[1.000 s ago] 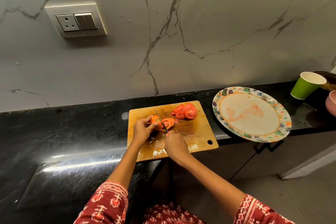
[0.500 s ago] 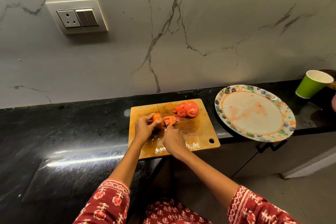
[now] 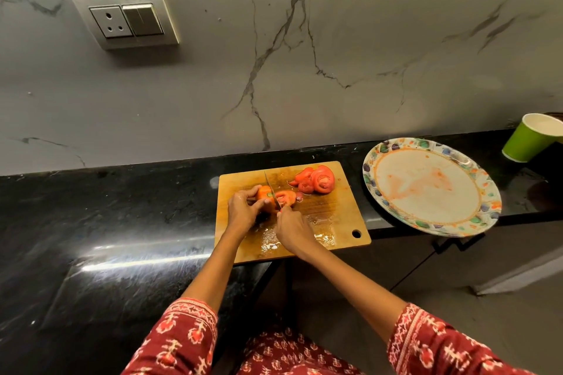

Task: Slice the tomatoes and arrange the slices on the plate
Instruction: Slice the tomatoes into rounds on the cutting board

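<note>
Low in the frame two patterned red sleeves lead up to the hands at centre. The right hand is curled round the handle of a knife, whose blade stands in the tomato on the wooden cutting board. The left hand pinches the tomato's left end, its fingertips just beside the blade. To cut well, those fingertips should tuck back from the edge, and the blade should draw through rather than press, since the wet board could let the fruit slip. Beyond, at the board's upper right, lies a pile of cut slices. Right of the board on the black worktop sits the patterned plate, smeared with juice but bare of slices, so arranging remains. A green paper cup stands at the right edge.
</note>
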`<state>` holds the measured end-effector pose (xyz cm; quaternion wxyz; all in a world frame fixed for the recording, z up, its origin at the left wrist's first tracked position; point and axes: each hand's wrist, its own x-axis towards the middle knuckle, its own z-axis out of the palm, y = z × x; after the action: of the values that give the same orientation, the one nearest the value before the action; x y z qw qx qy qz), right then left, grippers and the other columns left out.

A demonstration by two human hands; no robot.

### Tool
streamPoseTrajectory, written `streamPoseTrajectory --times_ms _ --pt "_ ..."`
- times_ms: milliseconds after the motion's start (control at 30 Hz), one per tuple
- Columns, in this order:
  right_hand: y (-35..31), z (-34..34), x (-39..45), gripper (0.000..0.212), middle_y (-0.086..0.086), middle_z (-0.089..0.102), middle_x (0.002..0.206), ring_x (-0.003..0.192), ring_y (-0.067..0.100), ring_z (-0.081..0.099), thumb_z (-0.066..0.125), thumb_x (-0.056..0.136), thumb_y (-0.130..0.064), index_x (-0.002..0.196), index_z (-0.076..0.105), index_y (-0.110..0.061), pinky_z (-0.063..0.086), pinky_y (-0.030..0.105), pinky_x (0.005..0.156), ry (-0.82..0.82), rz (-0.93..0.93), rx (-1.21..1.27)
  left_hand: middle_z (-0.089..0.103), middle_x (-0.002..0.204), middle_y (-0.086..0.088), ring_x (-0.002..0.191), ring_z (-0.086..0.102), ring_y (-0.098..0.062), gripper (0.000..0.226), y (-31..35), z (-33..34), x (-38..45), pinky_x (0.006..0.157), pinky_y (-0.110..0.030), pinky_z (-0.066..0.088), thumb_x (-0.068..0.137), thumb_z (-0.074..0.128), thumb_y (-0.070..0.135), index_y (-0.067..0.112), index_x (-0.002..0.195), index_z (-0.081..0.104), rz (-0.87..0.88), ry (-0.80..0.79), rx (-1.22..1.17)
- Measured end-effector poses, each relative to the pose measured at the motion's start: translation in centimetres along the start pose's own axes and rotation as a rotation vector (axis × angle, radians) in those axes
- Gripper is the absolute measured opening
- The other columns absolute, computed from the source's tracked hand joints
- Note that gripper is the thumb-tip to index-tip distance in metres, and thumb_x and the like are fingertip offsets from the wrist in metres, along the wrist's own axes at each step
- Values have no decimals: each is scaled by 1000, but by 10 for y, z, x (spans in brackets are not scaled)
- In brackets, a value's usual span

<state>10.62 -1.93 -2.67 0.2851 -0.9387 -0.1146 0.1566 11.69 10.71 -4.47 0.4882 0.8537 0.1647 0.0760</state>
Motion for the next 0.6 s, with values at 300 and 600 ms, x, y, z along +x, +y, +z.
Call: streamPoseTrajectory --times_ms 300,600 --pt "-9 -1 16 24 22 60 111 101 37 59 38 99 -14 111 53 1 42 35 72 -28 19 70 59 124 -16 115 56 -28 46 -1 1 0 93 -31 46 82 67 10 1 125 54 25 17 49" --pt "2 8 7 31 24 58 117 108 37 55 34 101 -18 114 53 2 35 32 72 -76 60 44 60 122 -17 112 58 -28 49 -5 4 1 93 -35 49 81 68 11 2 127 52 21 26 40"
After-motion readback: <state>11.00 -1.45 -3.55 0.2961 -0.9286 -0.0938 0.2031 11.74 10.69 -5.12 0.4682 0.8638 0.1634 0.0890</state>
